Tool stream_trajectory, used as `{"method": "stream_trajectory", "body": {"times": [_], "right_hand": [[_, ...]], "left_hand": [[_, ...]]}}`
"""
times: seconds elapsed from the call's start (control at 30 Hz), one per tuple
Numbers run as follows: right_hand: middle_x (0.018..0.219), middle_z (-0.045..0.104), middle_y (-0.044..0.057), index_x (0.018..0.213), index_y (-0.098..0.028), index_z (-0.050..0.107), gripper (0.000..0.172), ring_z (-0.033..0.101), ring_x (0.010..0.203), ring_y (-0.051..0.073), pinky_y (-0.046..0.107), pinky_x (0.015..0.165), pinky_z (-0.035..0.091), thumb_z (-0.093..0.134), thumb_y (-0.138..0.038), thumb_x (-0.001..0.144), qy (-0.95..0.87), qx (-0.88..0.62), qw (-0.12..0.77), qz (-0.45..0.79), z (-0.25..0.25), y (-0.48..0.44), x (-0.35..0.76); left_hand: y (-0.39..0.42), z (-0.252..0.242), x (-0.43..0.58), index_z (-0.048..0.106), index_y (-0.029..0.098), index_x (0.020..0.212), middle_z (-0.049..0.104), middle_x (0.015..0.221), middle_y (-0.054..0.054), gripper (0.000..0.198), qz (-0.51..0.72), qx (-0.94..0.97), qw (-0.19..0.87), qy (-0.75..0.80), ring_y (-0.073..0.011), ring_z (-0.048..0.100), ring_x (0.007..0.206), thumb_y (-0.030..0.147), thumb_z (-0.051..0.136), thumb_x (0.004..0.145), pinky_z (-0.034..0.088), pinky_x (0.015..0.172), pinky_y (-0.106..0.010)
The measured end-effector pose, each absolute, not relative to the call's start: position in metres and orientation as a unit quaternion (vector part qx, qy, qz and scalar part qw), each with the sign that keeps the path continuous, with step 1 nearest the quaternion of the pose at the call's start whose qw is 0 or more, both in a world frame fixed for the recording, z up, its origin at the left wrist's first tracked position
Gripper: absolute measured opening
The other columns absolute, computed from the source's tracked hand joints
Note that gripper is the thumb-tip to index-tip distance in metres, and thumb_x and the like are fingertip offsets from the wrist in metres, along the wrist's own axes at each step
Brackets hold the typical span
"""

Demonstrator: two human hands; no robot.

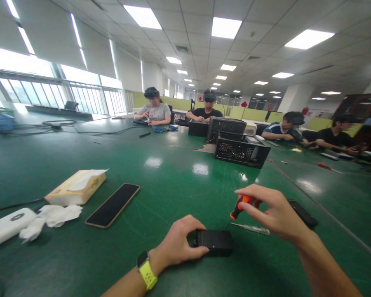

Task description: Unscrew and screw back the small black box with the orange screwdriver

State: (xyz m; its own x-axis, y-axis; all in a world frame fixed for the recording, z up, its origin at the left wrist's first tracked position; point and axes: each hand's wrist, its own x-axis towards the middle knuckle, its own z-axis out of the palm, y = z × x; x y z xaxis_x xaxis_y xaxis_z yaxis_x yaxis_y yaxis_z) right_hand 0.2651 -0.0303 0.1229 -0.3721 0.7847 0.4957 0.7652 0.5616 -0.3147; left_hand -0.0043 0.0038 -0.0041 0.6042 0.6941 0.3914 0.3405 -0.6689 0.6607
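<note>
My left hand (pixel 185 241), with a watch on a yellow-green strap (pixel 147 270) at its wrist, grips a small black box (pixel 217 242) by its left end on the green table. Thumb and fingers lie along the box's near and far sides. Above the box's right end, my right hand (pixel 267 210) is closed on the orange-and-black handle of a screwdriver (pixel 238 207). The thin shaft slants down to the box's far right corner; whether the tip touches is too small to tell. Behind the box lies a slim clear-handled screwdriver (pixel 252 228).
A flat black piece (pixel 303 213) lies right of my right hand. At left are a phone (pixel 113 206), a tissue pack (pixel 77 187), crumpled tissues (pixel 51 218) and a white device (pixel 10 227). Black computer cases (pixel 243 150) stand farther back; several people sit around the table.
</note>
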Motion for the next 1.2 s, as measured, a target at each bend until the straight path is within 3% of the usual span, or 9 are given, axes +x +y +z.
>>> {"method": "stream_trajectory", "body": {"times": [0.07, 0.13, 0.27, 0.4, 0.83, 0.97, 1.03, 1.1, 1.2], "right_hand": [[0.079, 0.072, 0.001, 0.089, -0.024, 0.072, 0.022, 0.064, 0.067, 0.018, 0.028, 0.062, 0.048, 0.06, -0.043, 0.091, -0.817, -0.494, 0.299, -0.009, 0.123, -0.03, 0.265], [0.064, 0.067, 0.0, 0.07, -0.023, 0.069, 0.031, 0.06, 0.058, 0.017, 0.028, 0.058, 0.043, 0.058, -0.044, 0.091, -0.795, -0.518, 0.314, -0.036, 0.123, -0.03, 0.263], [0.052, 0.059, -0.002, 0.06, -0.022, 0.062, 0.039, 0.054, 0.048, 0.014, 0.026, 0.052, 0.038, 0.054, -0.042, 0.092, -0.77, -0.513, 0.38, 0.007, 0.122, -0.033, 0.255], [0.054, 0.06, -0.003, 0.06, -0.021, 0.061, 0.039, 0.054, 0.05, 0.013, 0.026, 0.053, 0.039, 0.053, -0.04, 0.094, -0.79, -0.492, 0.36, 0.065, 0.118, -0.033, 0.246], [0.059, 0.061, -0.001, 0.064, -0.021, 0.061, 0.036, 0.055, 0.054, 0.014, 0.027, 0.056, 0.04, 0.053, -0.038, 0.095, -0.803, -0.483, 0.345, 0.052, 0.115, -0.031, 0.243], [0.075, 0.068, 0.002, 0.094, -0.022, 0.069, 0.017, 0.061, 0.064, 0.016, 0.027, 0.06, 0.047, 0.059, -0.035, 0.092, -0.838, -0.431, 0.331, 0.057, 0.124, -0.041, 0.245], [0.087, 0.071, 0.004, 0.11, -0.022, 0.066, 0.02, 0.064, 0.07, 0.016, 0.025, 0.062, 0.049, 0.057, -0.029, 0.093, -0.858, -0.393, 0.319, 0.088, 0.128, -0.046, 0.247], [0.094, 0.073, 0.005, 0.112, -0.022, 0.066, 0.022, 0.066, 0.073, 0.015, 0.024, 0.063, 0.051, 0.056, -0.024, 0.092, -0.869, -0.372, 0.314, 0.088, 0.129, -0.049, 0.248], [0.086, 0.075, 0.003, 0.107, -0.021, 0.068, 0.022, 0.067, 0.065, 0.015, 0.024, 0.06, 0.05, 0.066, -0.028, 0.087, -0.864, -0.383, 0.326, 0.017, 0.124, -0.05, 0.249]], "left_hand": [[0.004, -0.004, -0.004, 0.07, 0.019, 0.098, 0.068, 0.092, -0.004, 0.034, 0.322, 0.853, 0.275, 0.306, -0.022, 0.062, 0.084, 0.03, 0.08, 0.068, 0.048, 0.077, -0.03], [0.004, -0.004, -0.004, 0.07, 0.019, 0.098, 0.069, 0.092, -0.004, 0.034, 0.32, 0.852, 0.277, 0.308, -0.0222, 0.062, 0.084, 0.03, 0.08, 0.067, 0.048, 0.078, -0.031], [0.004, -0.005, -0.004, 0.071, 0.019, 0.096, 0.069, 0.091, -0.004, 0.035, 0.325, 0.852, 0.271, 0.31, -0.0222, 0.063, 0.083, 0.028, 0.083, 0.064, 0.048, 0.077, -0.03], [0.005, -0.007, -0.004, 0.071, 0.018, 0.095, 0.069, 0.089, -0.004, 0.035, 0.332, 0.852, 0.264, 0.306, -0.0221, 0.063, 0.081, 0.027, 0.083, 0.064, 0.048, 0.075, -0.03], [0.004, -0.007, -0.004, 0.07, 0.018, 0.097, 0.07, 0.09, -0.004, 0.036, 0.333, 0.855, 0.259, 0.302, -0.0219, 0.064, 0.082, 0.027, 0.083, 0.065, 0.048, 0.075, -0.029], [0.004, -0.008, -0.004, 0.071, 0.018, 0.097, 0.07, 0.089, -0.004, 0.035, 0.328, 0.858, 0.257, 0.301, -0.022, 0.063, 0.081, 0.03, 0.082, 0.066, 0.047, 0.073, -0.029], [0.004, -0.008, -0.004, 0.071, 0.018, 0.096, 0.07, 0.088, -0.004, 0.035, 0.326, 0.858, 0.256, 0.303, -0.0221, 0.063, 0.08, 0.029, 0.082, 0.066, 0.047, 0.073, -0.029], [0.005, -0.008, -0.003, 0.071, 0.018, 0.096, 0.07, 0.088, -0.004, 0.034, 0.326, 0.858, 0.256, 0.303, -0.0218, 0.063, 0.08, 0.028, 0.083, 0.065, 0.047, 0.073, -0.029], [0.006, -0.007, -0.004, 0.071, 0.018, 0.096, 0.07, 0.088, -0.004, 0.034, 0.324, 0.859, 0.253, 0.304, -0.0214, 0.063, 0.08, 0.028, 0.083, 0.065, 0.047, 0.073, -0.028]]}}
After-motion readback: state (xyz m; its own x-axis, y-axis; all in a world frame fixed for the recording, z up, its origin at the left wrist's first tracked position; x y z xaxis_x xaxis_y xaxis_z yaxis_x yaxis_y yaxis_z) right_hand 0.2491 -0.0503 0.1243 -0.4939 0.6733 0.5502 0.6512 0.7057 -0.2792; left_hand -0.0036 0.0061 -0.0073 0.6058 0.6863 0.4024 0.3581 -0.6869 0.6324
